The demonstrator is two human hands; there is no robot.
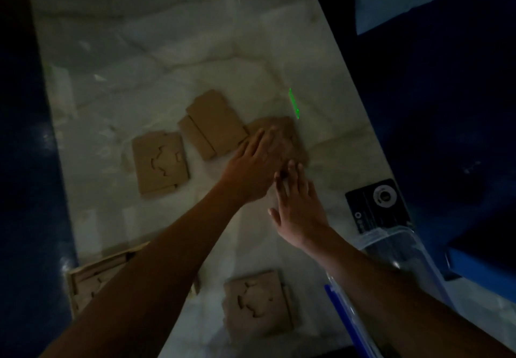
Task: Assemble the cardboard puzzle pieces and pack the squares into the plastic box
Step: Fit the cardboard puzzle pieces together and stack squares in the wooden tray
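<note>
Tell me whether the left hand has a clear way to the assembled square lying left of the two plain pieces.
Probably yes. The left hand lies flat on the far cardboard; bare table separates it from the assembled square, with nothing between.

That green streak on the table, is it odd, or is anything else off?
The green streak seems just light beside the cardboard square under the left hand. Nothing looks spilled or damaged; the dim, blurred picture hides detail.

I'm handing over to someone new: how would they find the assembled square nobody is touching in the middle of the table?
Start at the marble table and find the left hand pressing on cardboard. Left of it, past the plain stack, lies the square. Unlike the stack, it shows jigsaw seams, and it lies flat and apart from both hands.
</note>
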